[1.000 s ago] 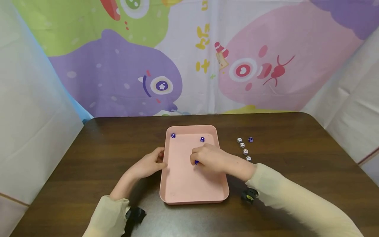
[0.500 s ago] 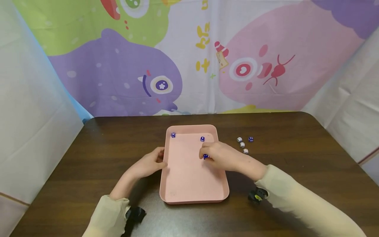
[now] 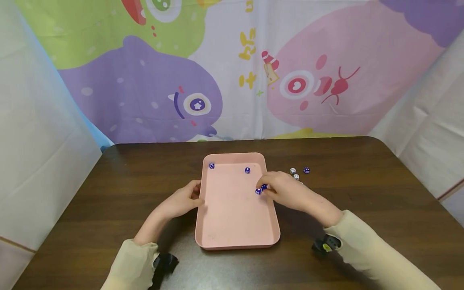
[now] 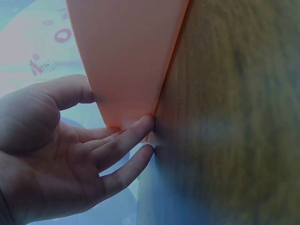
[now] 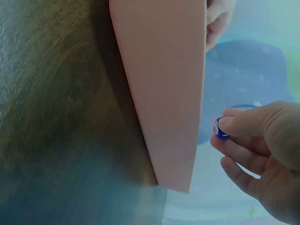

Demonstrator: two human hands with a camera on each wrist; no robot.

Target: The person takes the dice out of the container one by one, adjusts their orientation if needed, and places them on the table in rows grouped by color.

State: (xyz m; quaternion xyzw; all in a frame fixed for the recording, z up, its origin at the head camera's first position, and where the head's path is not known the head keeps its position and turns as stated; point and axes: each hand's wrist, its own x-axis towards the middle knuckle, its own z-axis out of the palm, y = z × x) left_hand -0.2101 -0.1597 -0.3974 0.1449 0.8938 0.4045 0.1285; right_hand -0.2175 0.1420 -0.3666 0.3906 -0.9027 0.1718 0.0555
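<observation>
My right hand (image 3: 288,191) hovers over the right side of the pink tray (image 3: 232,225), pinching a blue die (image 5: 221,129) between thumb and fingers. In the head view two blue dice show at those fingertips: one die (image 3: 264,187) between them, another die (image 3: 258,191) just below and left. Farther back in the tray lie a blue die (image 3: 212,165) at the left corner and a second die (image 3: 247,170) near the right wall. My left hand (image 3: 181,200) grips the tray's left side, thumb at the rim and fingers along the outer wall.
Right of the tray, white dice (image 3: 293,171) lie on the dark wooden table (image 3: 362,193), partly hidden by my right hand. A lone blue die (image 3: 306,170) sits beside them. A cartoon-printed cloth (image 3: 235,100) hangs behind the table.
My right hand has moved rightward across the tray toward its right wall, carrying the blue die and now covering some white dice. The left hand and the tray stay in place.
</observation>
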